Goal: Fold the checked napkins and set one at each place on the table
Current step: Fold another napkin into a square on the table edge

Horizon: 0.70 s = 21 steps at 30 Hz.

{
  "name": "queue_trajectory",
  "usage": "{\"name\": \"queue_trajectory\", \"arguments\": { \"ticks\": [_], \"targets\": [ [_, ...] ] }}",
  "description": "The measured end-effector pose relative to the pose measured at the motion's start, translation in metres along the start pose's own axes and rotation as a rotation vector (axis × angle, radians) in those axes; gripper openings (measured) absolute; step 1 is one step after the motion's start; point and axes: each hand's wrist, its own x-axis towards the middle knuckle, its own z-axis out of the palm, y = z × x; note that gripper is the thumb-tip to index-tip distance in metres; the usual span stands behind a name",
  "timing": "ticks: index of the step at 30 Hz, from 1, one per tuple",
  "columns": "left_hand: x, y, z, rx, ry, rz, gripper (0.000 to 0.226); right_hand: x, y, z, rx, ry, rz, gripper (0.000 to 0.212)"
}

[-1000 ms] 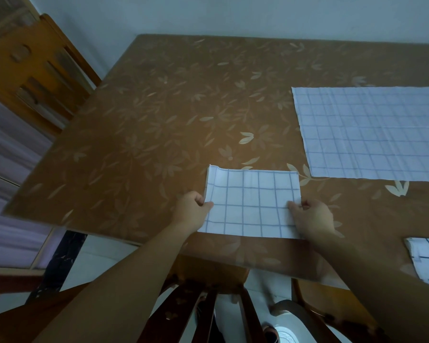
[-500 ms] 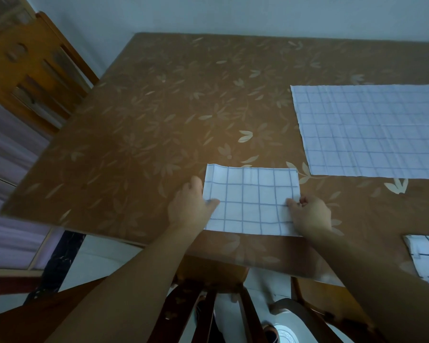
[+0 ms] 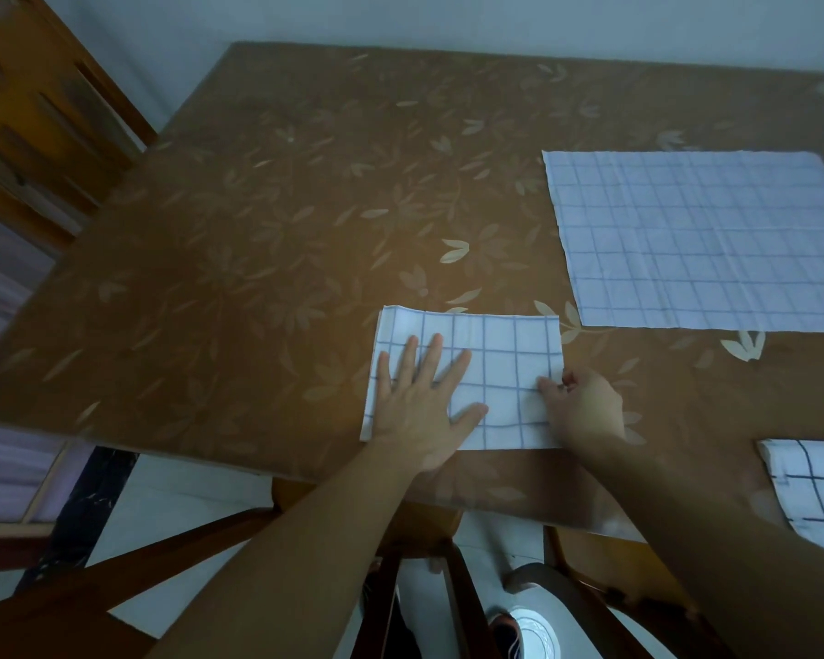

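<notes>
The bench (image 3: 258, 278), covered in a brown leaf-printed cloth, fills most of the view. Beyond the right-hand grip and off to its right lies the unfolded napkin (image 3: 700, 240), spread flat and well apart from both hands. Directly under the two grips, close to the bench's near edge, sits the folded napkin (image 3: 500, 368), a tidy checked rectangle. Further right of the right-hand grip and nearer the person, a third napkin (image 3: 814, 492) is cut off by the frame, so its fold cannot be told. The left hand (image 3: 419, 411) lies flat on the folded napkin's left half with its fingers straight and spread, its grip apart, pressing rather than holding. The right hand (image 3: 586, 406) has curled fingers, its grip clamped on the napkin's right edge. The step in hand looks like flattening and squaring this fold. The next move probably calls for releasing the pinch without dragging the layers, then reaching for the unfolded napkin.
</notes>
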Motion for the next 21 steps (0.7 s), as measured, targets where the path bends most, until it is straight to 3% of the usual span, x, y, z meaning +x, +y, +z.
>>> {"name": "queue_trajectory", "arguments": {
  "ticks": [5,7,9,13,16,21],
  "targets": [
    [0.000,0.000,0.001,0.015,0.014,-0.007,0.075,-0.010,0.000,-0.013,0.060,0.040,-0.019,0.029],
    [0.000,0.001,0.001,0.004,0.023,-0.002,0.075,-0.019,0.006,-0.019,-0.055,0.199,-0.206,0.033],
    [0.000,0.001,0.002,-0.007,0.034,0.004,0.075,-0.028,0.010,-0.013,-0.217,0.302,-0.509,0.035],
    [0.000,0.002,0.002,0.074,0.009,0.010,0.072,-0.057,-0.010,0.034,-0.364,0.008,-0.815,0.054],
    [-0.001,0.002,0.003,0.156,0.023,0.018,0.071,-0.064,-0.024,0.063,-0.433,-0.144,-0.811,0.069],
    [0.000,0.003,0.004,0.144,0.005,-0.011,0.070,-0.052,-0.014,0.071,-0.416,-0.144,-0.736,0.074]
  ]
}}
